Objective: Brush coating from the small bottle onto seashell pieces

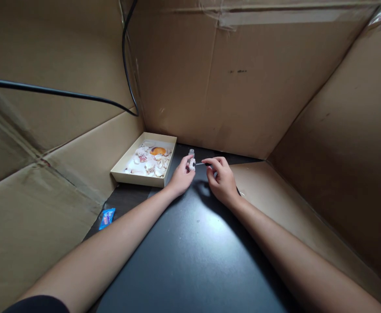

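My left hand [181, 177] is closed around a small clear bottle [192, 158] with whitish contents or covering in its lower part. The bottle stands roughly upright, its narrow neck above my fingers. To the right, my right hand [221, 177] pinches a thin tool [199, 164] with a slim, light-coloured shaft and a dark part at my fingertips. Its tip points left at the bottle's side; I cannot tell whether the two touch. My fingers hide most of the tool's handle and part of the bottle.
A shallow cream box [138, 179] left of my hands holds shells and an orange piece. A blue packet [107, 218] lies beside my left forearm. Cardboard walls [242, 95] enclose the dark table [177, 261], and a black cable [63, 92] hangs at the upper left.
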Demonstrator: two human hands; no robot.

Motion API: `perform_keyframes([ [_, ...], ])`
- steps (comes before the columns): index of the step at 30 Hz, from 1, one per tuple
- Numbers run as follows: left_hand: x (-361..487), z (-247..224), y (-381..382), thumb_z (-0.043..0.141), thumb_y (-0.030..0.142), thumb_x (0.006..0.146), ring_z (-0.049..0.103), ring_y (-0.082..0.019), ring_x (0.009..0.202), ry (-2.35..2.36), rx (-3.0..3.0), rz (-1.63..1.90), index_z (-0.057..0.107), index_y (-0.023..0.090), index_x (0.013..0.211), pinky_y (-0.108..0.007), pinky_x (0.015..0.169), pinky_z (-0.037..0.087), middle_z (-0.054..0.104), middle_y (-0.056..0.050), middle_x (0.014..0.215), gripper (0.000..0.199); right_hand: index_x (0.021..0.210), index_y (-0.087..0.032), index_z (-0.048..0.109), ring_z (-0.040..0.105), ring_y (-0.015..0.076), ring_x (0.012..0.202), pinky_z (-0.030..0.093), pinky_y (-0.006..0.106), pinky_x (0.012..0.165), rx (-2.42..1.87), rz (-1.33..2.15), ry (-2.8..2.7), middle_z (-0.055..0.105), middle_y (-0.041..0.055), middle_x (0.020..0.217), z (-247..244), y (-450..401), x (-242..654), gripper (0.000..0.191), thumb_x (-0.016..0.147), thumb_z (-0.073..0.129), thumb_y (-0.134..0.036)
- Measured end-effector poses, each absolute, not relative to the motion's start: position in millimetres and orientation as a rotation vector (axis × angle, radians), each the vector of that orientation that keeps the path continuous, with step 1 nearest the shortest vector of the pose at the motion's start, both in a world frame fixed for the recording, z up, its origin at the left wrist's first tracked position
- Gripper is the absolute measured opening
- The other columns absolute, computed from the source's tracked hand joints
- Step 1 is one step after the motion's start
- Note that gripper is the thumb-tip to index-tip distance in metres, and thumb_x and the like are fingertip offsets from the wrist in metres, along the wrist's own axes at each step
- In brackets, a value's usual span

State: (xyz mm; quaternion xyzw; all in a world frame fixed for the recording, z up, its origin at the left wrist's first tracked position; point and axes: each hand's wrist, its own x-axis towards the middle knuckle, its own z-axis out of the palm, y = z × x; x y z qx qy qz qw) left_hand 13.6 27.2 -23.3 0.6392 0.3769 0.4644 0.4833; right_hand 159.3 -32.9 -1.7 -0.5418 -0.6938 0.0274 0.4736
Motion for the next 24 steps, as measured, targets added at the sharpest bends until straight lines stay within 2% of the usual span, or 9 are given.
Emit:
perform_keyframes([
  [7, 13.4, -23.8, 27.6, 0.051, 0.006, 0.079, 0.058, -0.012, 0.089, 0.925, 1.556, 1.15, 0.047, 0.015, 0.127, -0.026, 0.085, 0.047, 0.06, -0.004, 0.097, 0.049, 0.107, -0.025, 0.064, 0.056, 0.0134, 0.07, 0.046, 0.029, 0.065, -1.302, 0.071, -1.714, 0.056, 0.0056, 0.102, -2.2, -32.3, 160.2, 0.027, 0.087, 0.049, -0.016],
  [14, 14.0, -27.5, 30.6, 0.05, 0.005, 0.079, 0.057, -0.013, 0.096, 0.918, 1.562, 1.148, 0.046, 0.016, 0.127, -0.027, 0.088, 0.046, 0.059, -0.006, 0.105, 0.049, 0.108, -0.024, 0.064, 0.054, 0.0122, 0.069, 0.046, 0.027, 0.062, -1.265, 0.065, -1.717, 0.055, 0.0051, 0.1, -1.0, -33.0, 159.3, 0.026, 0.087, 0.049, -0.018],
  [24, 14.1, -24.3, 27.9, 0.048, 0.005, 0.08, 0.056, -0.013, 0.093, 0.923, 1.563, 1.133, 0.045, 0.015, 0.129, -0.026, 0.085, 0.045, 0.057, -0.005, 0.102, 0.05, 0.107, -0.024, 0.064, 0.054, 0.0128, 0.071, 0.046, 0.026, 0.061, -1.274, 0.046, -1.723, 0.052, 0.0048, 0.098, -1.4, -34.2, 158.6, 0.026, 0.087, 0.049, -0.017],
])
